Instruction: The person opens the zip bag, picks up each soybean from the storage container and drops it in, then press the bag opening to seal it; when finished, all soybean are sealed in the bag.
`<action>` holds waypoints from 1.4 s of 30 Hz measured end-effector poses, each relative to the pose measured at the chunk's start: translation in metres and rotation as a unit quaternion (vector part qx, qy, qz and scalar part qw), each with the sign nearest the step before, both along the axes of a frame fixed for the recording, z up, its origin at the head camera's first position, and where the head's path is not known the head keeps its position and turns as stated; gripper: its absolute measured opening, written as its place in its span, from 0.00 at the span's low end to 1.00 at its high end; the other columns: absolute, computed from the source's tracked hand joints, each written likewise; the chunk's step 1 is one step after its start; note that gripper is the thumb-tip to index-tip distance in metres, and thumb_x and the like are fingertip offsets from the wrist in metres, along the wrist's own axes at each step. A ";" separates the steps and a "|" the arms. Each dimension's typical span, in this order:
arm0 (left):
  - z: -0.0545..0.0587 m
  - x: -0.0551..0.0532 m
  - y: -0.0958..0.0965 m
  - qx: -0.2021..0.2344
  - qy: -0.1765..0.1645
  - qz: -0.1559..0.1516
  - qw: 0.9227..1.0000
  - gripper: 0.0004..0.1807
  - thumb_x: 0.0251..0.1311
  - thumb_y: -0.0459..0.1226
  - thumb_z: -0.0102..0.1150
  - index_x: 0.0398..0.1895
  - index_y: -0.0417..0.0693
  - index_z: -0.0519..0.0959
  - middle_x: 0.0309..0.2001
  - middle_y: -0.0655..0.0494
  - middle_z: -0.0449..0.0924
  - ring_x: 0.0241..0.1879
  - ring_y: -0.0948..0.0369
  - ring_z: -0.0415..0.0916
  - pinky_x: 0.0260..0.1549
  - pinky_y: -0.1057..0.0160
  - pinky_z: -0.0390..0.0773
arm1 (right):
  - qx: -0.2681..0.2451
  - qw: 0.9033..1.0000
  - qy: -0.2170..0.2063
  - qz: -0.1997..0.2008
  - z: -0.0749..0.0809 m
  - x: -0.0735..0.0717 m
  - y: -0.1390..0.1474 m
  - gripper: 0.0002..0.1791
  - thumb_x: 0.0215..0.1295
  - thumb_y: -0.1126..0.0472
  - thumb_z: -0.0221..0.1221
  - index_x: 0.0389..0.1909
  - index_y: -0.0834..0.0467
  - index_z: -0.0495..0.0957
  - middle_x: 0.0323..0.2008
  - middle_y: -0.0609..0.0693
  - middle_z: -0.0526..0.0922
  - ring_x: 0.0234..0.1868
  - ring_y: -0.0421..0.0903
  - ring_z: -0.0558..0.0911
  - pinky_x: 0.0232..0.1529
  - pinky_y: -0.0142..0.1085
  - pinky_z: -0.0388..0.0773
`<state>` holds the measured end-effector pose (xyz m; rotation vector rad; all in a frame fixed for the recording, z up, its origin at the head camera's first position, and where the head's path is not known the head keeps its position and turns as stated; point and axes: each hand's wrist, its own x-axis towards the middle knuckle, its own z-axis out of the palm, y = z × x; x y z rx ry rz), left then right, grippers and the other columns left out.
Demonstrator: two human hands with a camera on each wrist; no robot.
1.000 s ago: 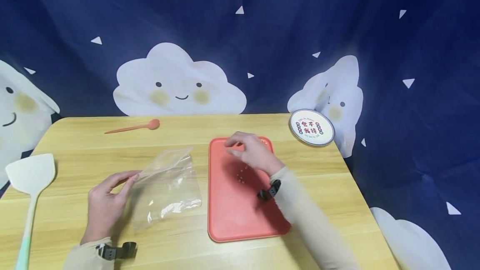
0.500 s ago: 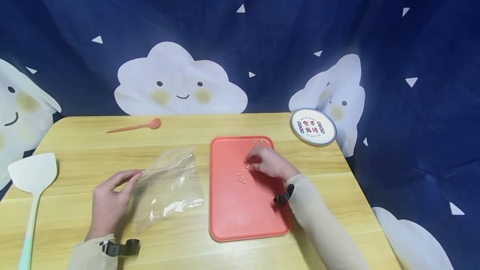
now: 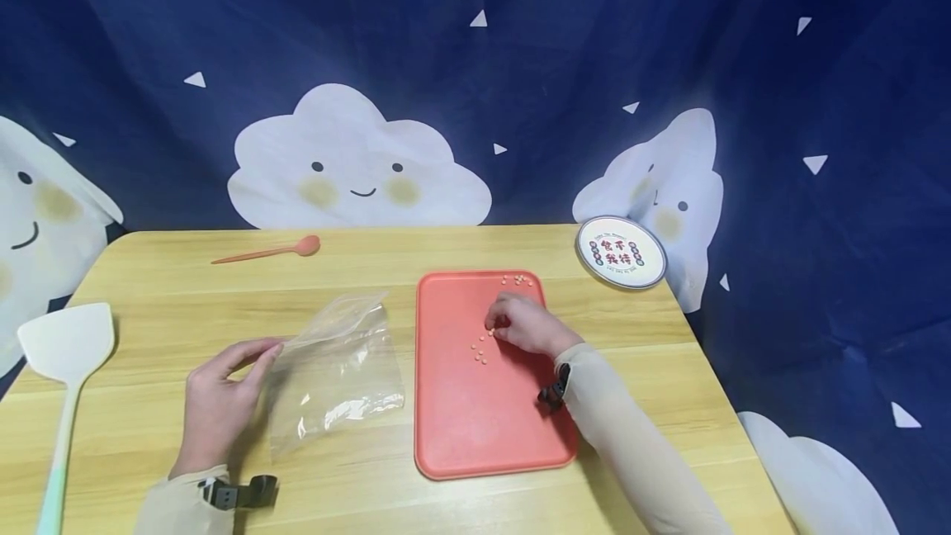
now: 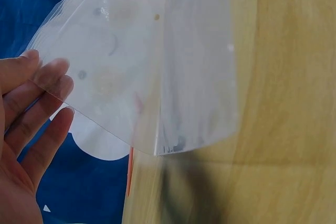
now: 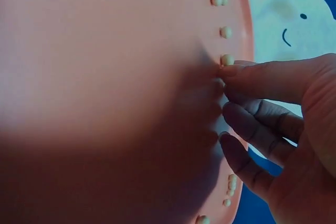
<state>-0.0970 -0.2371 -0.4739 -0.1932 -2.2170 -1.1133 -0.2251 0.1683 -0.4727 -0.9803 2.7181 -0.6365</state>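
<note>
My left hand (image 3: 223,399) pinches the edge of a clear plastic bag (image 3: 338,374) between thumb and fingers. In the left wrist view the bag (image 4: 199,72) stands partly spread, and a small tan spot shows on it. Over the red tray (image 3: 475,428) my right hand (image 3: 523,324) is lowered, its thumb and index finger at a pale yellow soybean (image 5: 227,60). The two fingertips appear to pinch it while it still sits on the tray. Several more soybeans (image 3: 479,353) lie near it, and others (image 3: 518,280) at the tray's far right corner.
A red spoon (image 3: 305,246) lies at the table's back left, and a white spatula (image 3: 67,345) with a green handle at the far left. A patterned oval plate (image 3: 621,252) sits at the back right. Behind the table (image 3: 334,485) hangs a blue cloud-printed curtain (image 3: 416,40).
My right hand has come down from the tray's far part to the middle soybeans, and its fingers have drawn closer together. The left hand and bag hold nearly still.
</note>
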 end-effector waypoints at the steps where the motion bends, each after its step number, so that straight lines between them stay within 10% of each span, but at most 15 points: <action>1: 0.001 0.000 0.000 0.000 0.001 0.001 1.000 0.12 0.47 0.19 0.70 0.34 0.37 0.86 0.35 0.45 0.86 0.39 0.83 0.76 0.42 0.83 0.73 | -0.001 1.000 -0.001 -0.002 0.000 0.000 0.000 0.07 0.58 0.69 0.67 0.32 0.54 0.82 0.33 0.42 0.76 0.38 0.43 0.76 0.44 0.37 0.77; 17: 0.004 -0.003 0.000 -0.008 0.002 -0.004 1.000 0.12 0.47 0.18 0.70 0.34 0.37 0.86 0.34 0.44 0.86 0.39 0.83 0.75 0.42 0.83 0.74 | -0.094 0.993 -0.044 -0.062 0.023 0.000 -0.006 0.04 0.62 0.69 0.64 0.35 0.58 0.81 0.30 0.43 0.79 0.36 0.42 0.77 0.41 0.36 0.78; 33: 0.001 -0.004 0.001 -0.006 0.027 -0.017 0.999 0.14 0.43 0.16 0.70 0.33 0.36 0.86 0.33 0.43 0.86 0.39 0.83 0.75 0.43 0.82 0.74 | -0.293 0.955 -0.043 -0.028 0.057 0.013 -0.113 0.05 0.64 0.64 0.65 0.39 0.53 0.83 0.35 0.38 0.81 0.38 0.36 0.78 0.41 0.32 0.79; 42: 0.001 -0.004 0.000 0.005 0.012 -0.015 1.000 0.13 0.46 0.17 0.69 0.34 0.37 0.86 0.34 0.42 0.86 0.38 0.82 0.77 0.41 0.82 0.75 | -0.243 0.969 -0.023 0.036 0.057 0.017 -0.173 0.04 0.67 0.62 0.63 0.41 0.56 0.83 0.36 0.37 0.81 0.37 0.28 0.75 0.43 0.23 0.77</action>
